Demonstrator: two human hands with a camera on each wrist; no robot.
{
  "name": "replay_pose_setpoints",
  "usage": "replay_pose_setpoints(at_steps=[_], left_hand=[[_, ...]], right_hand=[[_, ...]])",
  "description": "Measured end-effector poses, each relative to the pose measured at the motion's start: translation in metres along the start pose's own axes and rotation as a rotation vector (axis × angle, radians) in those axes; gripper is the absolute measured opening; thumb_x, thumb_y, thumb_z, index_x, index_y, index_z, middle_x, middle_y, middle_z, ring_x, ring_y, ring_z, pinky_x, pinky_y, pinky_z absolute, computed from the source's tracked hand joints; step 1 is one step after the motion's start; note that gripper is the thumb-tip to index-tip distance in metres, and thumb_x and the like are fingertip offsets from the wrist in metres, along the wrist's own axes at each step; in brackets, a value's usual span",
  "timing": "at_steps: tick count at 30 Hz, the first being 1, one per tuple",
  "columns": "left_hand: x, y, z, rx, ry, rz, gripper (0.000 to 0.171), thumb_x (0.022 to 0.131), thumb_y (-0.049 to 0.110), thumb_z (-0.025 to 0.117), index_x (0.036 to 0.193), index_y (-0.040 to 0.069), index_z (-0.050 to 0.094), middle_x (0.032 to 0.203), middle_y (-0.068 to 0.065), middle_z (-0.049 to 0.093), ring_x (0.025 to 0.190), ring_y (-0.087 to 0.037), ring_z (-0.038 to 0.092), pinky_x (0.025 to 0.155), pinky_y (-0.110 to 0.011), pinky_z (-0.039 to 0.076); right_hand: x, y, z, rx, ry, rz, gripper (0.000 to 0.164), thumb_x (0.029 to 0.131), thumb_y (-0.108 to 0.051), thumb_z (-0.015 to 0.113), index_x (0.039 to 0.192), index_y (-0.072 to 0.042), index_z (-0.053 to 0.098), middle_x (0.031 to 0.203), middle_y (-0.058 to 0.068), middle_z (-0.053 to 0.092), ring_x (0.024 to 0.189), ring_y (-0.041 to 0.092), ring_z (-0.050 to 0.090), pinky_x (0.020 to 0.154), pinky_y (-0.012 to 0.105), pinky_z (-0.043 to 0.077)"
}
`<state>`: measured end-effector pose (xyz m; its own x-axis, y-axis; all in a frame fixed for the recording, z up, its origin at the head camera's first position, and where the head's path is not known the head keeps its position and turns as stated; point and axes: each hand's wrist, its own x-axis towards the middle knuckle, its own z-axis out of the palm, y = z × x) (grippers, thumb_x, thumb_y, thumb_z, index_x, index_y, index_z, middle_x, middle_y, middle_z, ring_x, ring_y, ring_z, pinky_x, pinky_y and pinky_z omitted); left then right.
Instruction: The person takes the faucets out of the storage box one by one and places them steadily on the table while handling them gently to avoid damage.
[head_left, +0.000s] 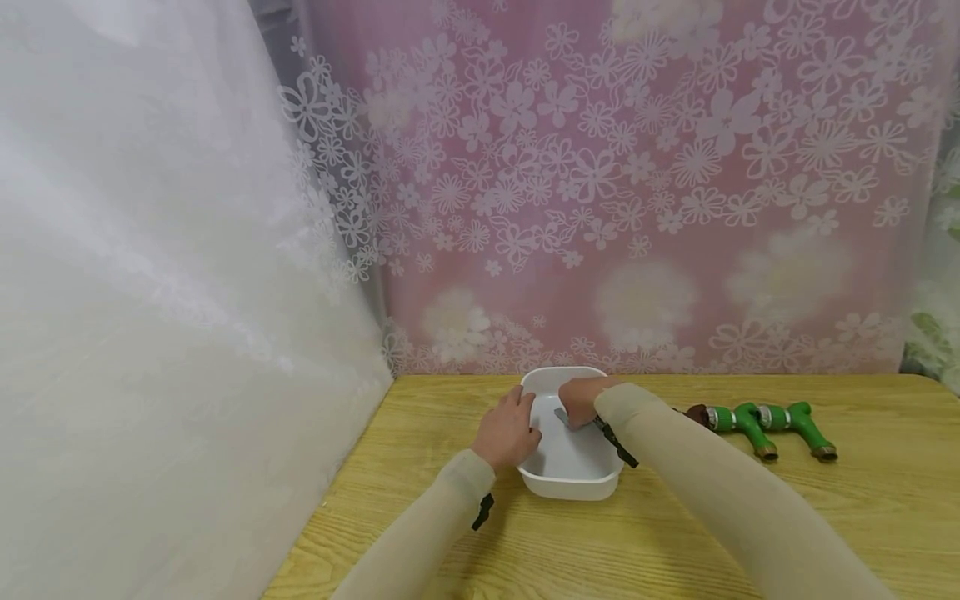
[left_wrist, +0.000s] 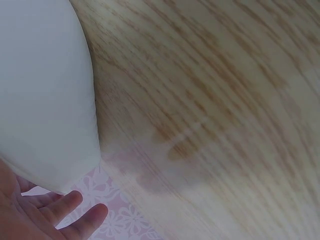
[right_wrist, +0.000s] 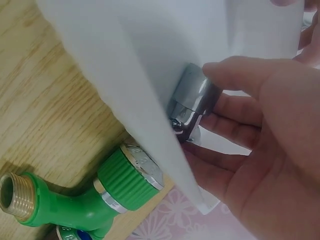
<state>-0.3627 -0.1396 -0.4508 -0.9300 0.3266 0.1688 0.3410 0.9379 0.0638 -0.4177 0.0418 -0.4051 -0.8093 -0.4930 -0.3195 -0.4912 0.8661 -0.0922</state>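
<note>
A white plastic basin (head_left: 570,490) stands on the wooden table. My left hand (head_left: 506,429) holds its left rim, with the thumb on the inner side; in the left wrist view several fingertips (left_wrist: 92,220) show by the rim. Inside the basin, my right hand (head_left: 581,400) pinches a shiny chrome fitting (right_wrist: 192,95), thumb on one side and fingers on the other. The fitting has a cylindrical body and a darker lower part, partly hidden by the basin wall and the fingers. Its exact kind cannot be told.
Two green valves (head_left: 750,421) with ribbed knobs and threaded brass ends lie right of the basin. Beside them is a brown piece (head_left: 699,414), partly behind the right sleeve. A pink flowered curtain (head_left: 637,208) hangs behind the table (head_left: 420,400); white sheeting (head_left: 165,333) is at left.
</note>
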Motion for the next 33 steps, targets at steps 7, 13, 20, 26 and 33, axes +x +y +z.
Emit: replay_pose_setpoints(at_steps=[7,13,20,26,33], left_hand=[[0.0,0.003,0.0,0.01,-0.003,-0.003,0.061,0.098,0.033,0.059,0.152,0.01,0.042,0.157,-0.014,0.039,0.138,-0.028,0.048,0.099,-0.047,0.053],[0.002,0.004,0.0,0.011,-0.011,-0.007,0.061,0.099,0.034,0.059,0.152,0.01,0.041,0.159,-0.014,0.037,0.14,-0.029,0.047,0.099,-0.048,0.053],[0.003,0.004,0.001,0.012,-0.009,-0.006,0.061,0.099,0.034,0.058,0.153,0.011,0.041,0.16,-0.014,0.036,0.14,-0.029,0.046,0.1,-0.048,0.053],[0.003,0.003,0.0,0.001,-0.005,-0.002,0.06,0.1,0.033,0.057,0.152,0.01,0.041,0.16,-0.015,0.036,0.14,-0.03,0.046,0.1,-0.048,0.052],[-0.001,0.004,-0.002,-0.014,-0.006,-0.005,0.06,0.098,0.032,0.058,0.151,0.008,0.042,0.157,-0.016,0.039,0.138,-0.03,0.047,0.102,-0.048,0.051]], right_hand=[[-0.003,0.003,0.002,0.047,0.005,0.006,0.008,0.09,-0.019,0.072,0.088,-0.013,0.067,0.079,-0.003,0.065,0.071,0.013,0.057,0.065,0.03,0.047],[-0.002,0.006,-0.002,0.054,0.02,-0.04,0.012,0.094,-0.023,0.07,0.092,-0.011,0.07,0.081,-0.002,0.066,0.072,0.012,0.058,0.066,0.031,0.051],[-0.004,0.009,-0.01,0.068,0.089,-0.116,0.015,0.094,-0.025,0.069,0.092,-0.011,0.069,0.08,-0.003,0.066,0.069,0.012,0.059,0.063,0.029,0.051],[-0.019,0.009,-0.021,0.136,0.116,-0.129,0.014,0.094,-0.027,0.07,0.091,-0.014,0.066,0.081,-0.002,0.064,0.065,0.013,0.061,0.058,0.028,0.05],[-0.035,0.018,-0.023,0.189,0.136,-0.158,0.012,0.094,-0.026,0.069,0.092,-0.014,0.066,0.08,-0.001,0.064,0.065,0.013,0.059,0.058,0.028,0.05]])
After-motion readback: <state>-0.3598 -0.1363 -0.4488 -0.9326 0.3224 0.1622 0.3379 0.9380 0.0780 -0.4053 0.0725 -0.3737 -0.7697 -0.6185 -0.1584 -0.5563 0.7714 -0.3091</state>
